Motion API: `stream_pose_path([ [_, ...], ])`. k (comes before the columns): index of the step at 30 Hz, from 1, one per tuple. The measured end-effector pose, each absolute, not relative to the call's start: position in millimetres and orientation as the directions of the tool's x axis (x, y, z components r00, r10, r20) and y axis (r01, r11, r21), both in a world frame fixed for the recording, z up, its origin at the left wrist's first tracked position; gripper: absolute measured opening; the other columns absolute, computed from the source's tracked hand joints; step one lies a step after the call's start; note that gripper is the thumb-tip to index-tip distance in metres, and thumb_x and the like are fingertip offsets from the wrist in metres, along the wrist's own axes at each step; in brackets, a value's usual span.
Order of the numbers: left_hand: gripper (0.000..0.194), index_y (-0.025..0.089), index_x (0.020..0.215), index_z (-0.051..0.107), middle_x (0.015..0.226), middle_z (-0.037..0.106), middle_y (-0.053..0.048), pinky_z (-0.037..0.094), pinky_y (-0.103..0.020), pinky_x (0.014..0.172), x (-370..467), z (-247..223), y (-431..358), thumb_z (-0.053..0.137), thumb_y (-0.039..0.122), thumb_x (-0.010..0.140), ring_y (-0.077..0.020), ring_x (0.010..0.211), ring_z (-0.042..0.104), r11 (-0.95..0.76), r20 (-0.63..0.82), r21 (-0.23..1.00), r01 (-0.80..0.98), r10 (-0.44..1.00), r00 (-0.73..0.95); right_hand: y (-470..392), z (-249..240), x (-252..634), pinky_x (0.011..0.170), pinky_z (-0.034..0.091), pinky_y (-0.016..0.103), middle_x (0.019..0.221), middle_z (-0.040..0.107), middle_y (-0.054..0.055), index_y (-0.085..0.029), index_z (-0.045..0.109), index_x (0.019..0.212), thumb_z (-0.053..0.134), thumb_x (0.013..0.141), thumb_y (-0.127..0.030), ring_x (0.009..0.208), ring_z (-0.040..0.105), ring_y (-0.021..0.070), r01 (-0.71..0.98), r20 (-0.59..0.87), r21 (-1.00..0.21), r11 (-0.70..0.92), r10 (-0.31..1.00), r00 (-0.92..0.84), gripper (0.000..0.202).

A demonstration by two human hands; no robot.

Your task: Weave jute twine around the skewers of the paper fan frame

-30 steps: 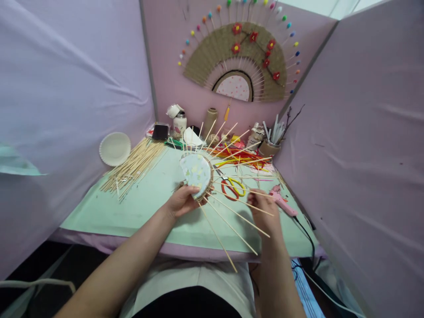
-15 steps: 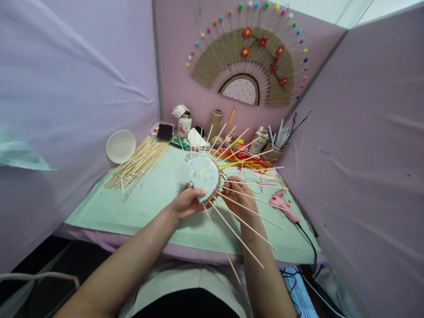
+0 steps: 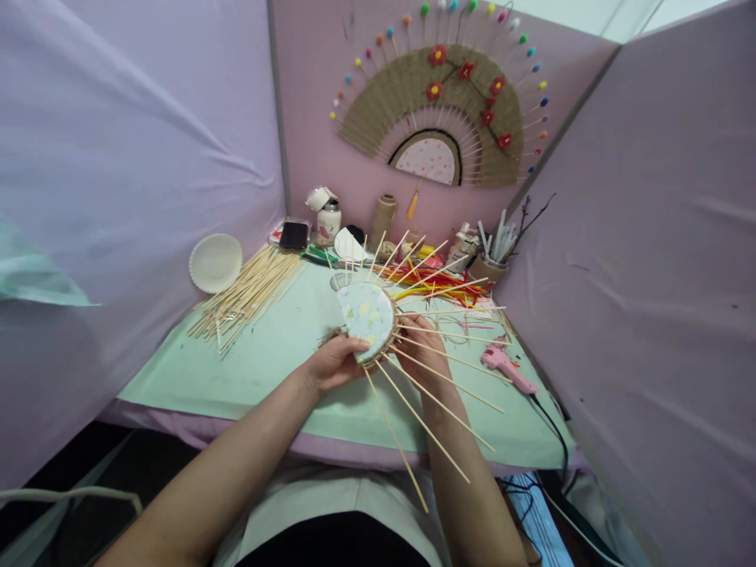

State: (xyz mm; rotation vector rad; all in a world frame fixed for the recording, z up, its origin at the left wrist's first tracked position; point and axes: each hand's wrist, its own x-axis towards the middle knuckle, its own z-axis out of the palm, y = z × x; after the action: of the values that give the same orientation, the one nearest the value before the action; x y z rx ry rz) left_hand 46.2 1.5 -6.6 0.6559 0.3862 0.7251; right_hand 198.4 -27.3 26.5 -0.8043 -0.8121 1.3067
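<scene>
Forearms (image 3: pixel 236 441) converge, left hand (image 3: pixel 335 364) pinching the half-disc (image 3: pixel 366 313), right hand (image 3: pixel 424 356) beneath sticks (image 3: pixel 472 394), grip unclear.

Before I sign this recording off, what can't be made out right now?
All in the head view:
Right hand: fingertips hidden behind the half-round piece and its sticks.
Left hand: most fingers hidden beneath that piece.
Back-right bottle: markings too small to read.
Glue gun: its cord's far end lost beyond the table edge.

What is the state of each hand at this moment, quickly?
Left hand: closed, holding the half-round piece.
Right hand: at its curved edge, partly hidden; grip cannot be told.
</scene>
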Motion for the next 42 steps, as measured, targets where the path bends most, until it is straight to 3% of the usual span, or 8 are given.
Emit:
stream_pose_path([
  [4, 0.051, 0.014, 0.116, 0.062, 0.101, 0.073, -0.011, 0.050, -0.033, 0.082, 46.3, -5.6, 1.5, 0.071, 0.014, 0.066, -0.0230, 0.089, 0.069, 0.569, -0.119, 0.671, -0.474, 0.715, 0.689, -19.9, 19.7, 189.8, 0.045, 0.041, 0.021, 0.060, 0.057, -0.007, -0.021, 0.054, 0.076, 0.072, 0.068, -0.032, 0.045, 0.048, 0.0080, -0.534, 0.010, -0.842, 0.072, 0.993, 0.118, 0.023],
  [8, 0.041, 0.013, 0.108, 0.066, 0.093, 0.074, -0.009, 0.050, -0.029, 0.077, 45.9, -4.6, 3.4, 0.069, 0.012, 0.067, -0.0186, 0.079, 0.068, 0.604, -0.200, 0.634, -0.483, 0.732, 0.652, -11.4, 6.4, 186.7, 0.055, 0.047, 0.023, 0.067, 0.060, -0.005, -0.021, 0.054, 0.077, 0.073, 0.067, -0.032, 0.054, 0.055, 0.0091, -0.522, 0.031, -0.840, 0.150, 0.973, 0.229, 0.024],
  [15, 0.022, 0.011, 0.089, 0.069, 0.079, 0.073, -0.008, 0.048, -0.026, 0.064, 46.9, 0.4, 3.5, 0.067, 0.011, 0.068, -0.0146, 0.066, 0.064, 0.702, -0.305, 0.541, -0.464, 0.677, 0.670, -4.6, -6.0, 189.0, 0.061, 0.051, 0.031, 0.071, 0.060, -0.001, -0.023, 0.052, 0.080, 0.064, 0.075, -0.038, 0.059, 0.057, 0.0140, -0.337, 0.109, -0.914, 0.227, 0.936, 0.335, 0.020],
  [24, 0.022, 0.011, 0.090, 0.066, 0.075, 0.072, -0.007, 0.049, -0.025, 0.059, 45.6, 0.3, 4.3, 0.066, 0.014, 0.068, -0.0152, 0.061, 0.064, 0.748, -0.342, 0.531, -0.399, 0.620, 0.706, -7.8, -8.9, 189.7, 0.059, 0.049, 0.027, 0.069, 0.059, -0.003, -0.022, 0.053, 0.079, 0.068, 0.075, -0.038, 0.057, 0.055, 0.0118, -0.398, 0.097, -0.889, 0.225, 0.943, 0.318, 0.022],
  [33, 0.029, 0.009, 0.096, 0.063, 0.078, 0.071, -0.009, 0.053, -0.027, 0.065, 46.5, 2.3, 1.4, 0.069, 0.009, 0.068, -0.0169, 0.066, 0.067, 0.756, -0.358, 0.555, -0.347, 0.594, 0.720, -10.1, -14.0, 191.6, 0.058, 0.048, 0.023, 0.065, 0.062, -0.005, -0.022, 0.058, 0.077, 0.074, 0.068, -0.028, 0.056, 0.056, 0.0103, -0.545, 0.054, -0.813, 0.205, 0.958, 0.281, 0.020],
  [42, 0.036, 0.012, 0.099, 0.065, 0.085, 0.070, -0.006, 0.052, -0.026, 0.067, 47.0, -3.0, 2.0, 0.076, 0.008, 0.065, -0.0139, 0.069, 0.065, 0.724, -0.308, 0.571, -0.387, 0.626, 0.716, -17.8, -7.0, 190.6, 0.057, 0.047, 0.020, 0.066, 0.063, -0.006, -0.022, 0.059, 0.077, 0.077, 0.066, -0.029, 0.055, 0.056, 0.0079, -0.591, 0.008, -0.787, 0.177, 0.961, 0.276, 0.023],
])
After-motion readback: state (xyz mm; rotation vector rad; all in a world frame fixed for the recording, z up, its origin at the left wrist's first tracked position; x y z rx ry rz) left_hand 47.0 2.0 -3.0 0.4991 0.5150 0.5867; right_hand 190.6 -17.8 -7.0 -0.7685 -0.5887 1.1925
